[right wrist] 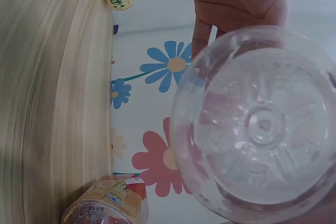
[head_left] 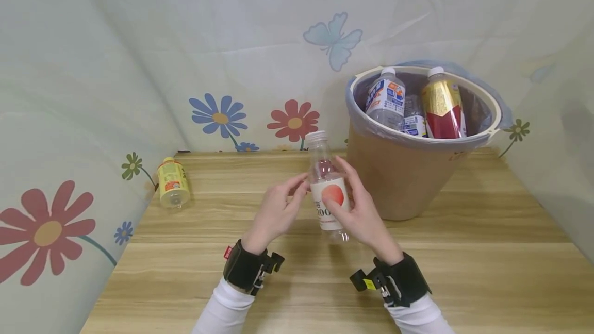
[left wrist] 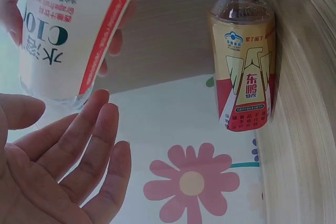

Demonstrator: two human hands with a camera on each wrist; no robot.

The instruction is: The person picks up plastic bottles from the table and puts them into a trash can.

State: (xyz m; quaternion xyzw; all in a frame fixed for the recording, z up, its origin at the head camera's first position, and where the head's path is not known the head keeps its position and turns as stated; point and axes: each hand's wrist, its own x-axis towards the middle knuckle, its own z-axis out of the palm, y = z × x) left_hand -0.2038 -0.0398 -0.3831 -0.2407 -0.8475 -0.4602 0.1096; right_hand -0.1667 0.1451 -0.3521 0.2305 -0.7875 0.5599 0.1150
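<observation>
In the head view my right hand [head_left: 362,215] grips a clear bottle [head_left: 321,189] with a white cap, its white label showing a red-orange fruit. The bottle is tilted upright, cap away from me. My left hand [head_left: 278,207] is just left of it, fingers loosely extended; in the left wrist view this hand [left wrist: 68,166] lies open beside the bottle's base. A gold-and-red drink bottle [left wrist: 247,72] with a white cap lies on the table beyond; the held bottle mostly hides it in the head view. The right wrist view looks at the held bottle's clear base [right wrist: 262,124].
A brown bin [head_left: 394,179] with a bag-lined rim stands right of my hands. Several bottles are inside it, among them a gold-and-red one [head_left: 443,104] and a blue-and-white labelled one [head_left: 386,99]. A yellow-labelled bottle [head_left: 173,182] is at the wooden table's [head_left: 204,251] left edge.
</observation>
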